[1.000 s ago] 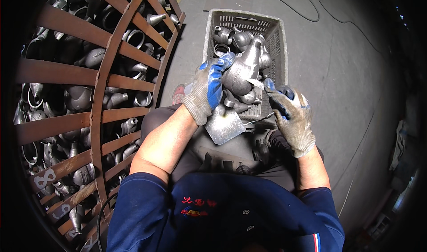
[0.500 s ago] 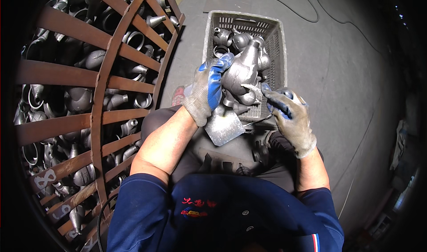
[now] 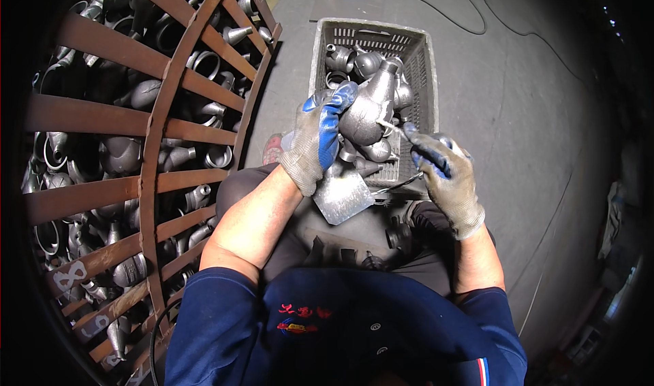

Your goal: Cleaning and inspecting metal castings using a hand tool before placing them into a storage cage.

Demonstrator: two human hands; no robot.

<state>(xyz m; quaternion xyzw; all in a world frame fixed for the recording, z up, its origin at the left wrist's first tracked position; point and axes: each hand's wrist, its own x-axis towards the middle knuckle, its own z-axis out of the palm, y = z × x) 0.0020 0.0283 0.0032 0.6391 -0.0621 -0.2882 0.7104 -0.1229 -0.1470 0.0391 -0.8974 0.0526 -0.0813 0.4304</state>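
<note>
Nearest, two bare forearms out of blue sleeves, two knit gloves with blue palms. Left hand (image 3: 315, 141) wrapped around one grey metal casting (image 3: 366, 110), bulb-shaped with a narrow neck pointing up and away; fingers closed on its left side, held above the lap and in front of the crate. Right hand (image 3: 443, 171) closed around one thin tool (image 3: 392, 126), tip touching the casting's right flank; lower end of the tool hidden in the glove. Just under the hands, one flat metal plate (image 3: 343, 195), tilted, resting on the lap. Beyond, one grey plastic crate (image 3: 426, 66) on the concrete floor (image 3: 518, 114), holding several similar castings, too piled to count. Off to the left, one rusty round cage (image 3: 163, 114) of flat bars, packed with many more grey parts, uncountable. Farthest, one dark cable (image 3: 477, 18) curving across the floor.
</note>
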